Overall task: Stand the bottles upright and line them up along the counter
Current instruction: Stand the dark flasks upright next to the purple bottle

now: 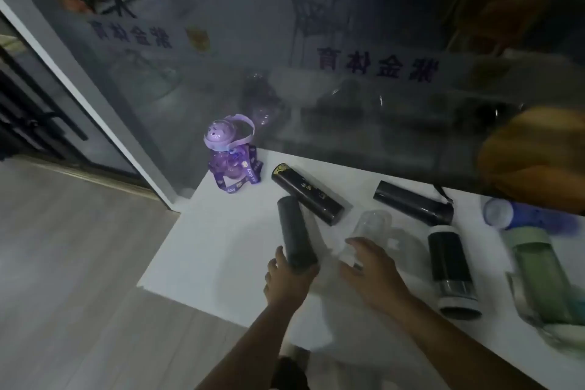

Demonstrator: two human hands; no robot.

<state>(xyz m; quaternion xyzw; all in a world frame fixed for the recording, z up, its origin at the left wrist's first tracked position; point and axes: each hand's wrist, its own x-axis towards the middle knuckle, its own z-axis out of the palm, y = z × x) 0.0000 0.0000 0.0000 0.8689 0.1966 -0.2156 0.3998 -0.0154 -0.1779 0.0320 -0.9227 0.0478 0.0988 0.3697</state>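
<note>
On the white counter [221, 247] a purple bottle with a strap [232, 153] stands upright at the far left corner. My left hand [286, 279] grips the near end of a lying plain black bottle [296, 233]. My right hand [368, 266] rests with spread fingers on a clear bottle with a handle [373, 225], lying down. Also lying are a black bottle with gold print [307, 189], a black bottle with a loop [413, 203], a black bottle with a steel band [451, 266], a blue bottle [522, 215] and a green bottle [538, 275].
A glass wall [285, 73] with purple lettering runs directly behind the counter. A blurred yellow-brown object [538, 155] sits at the right edge above the blue bottle. The wooden floor [63, 263] lies to the left, below the counter's left edge.
</note>
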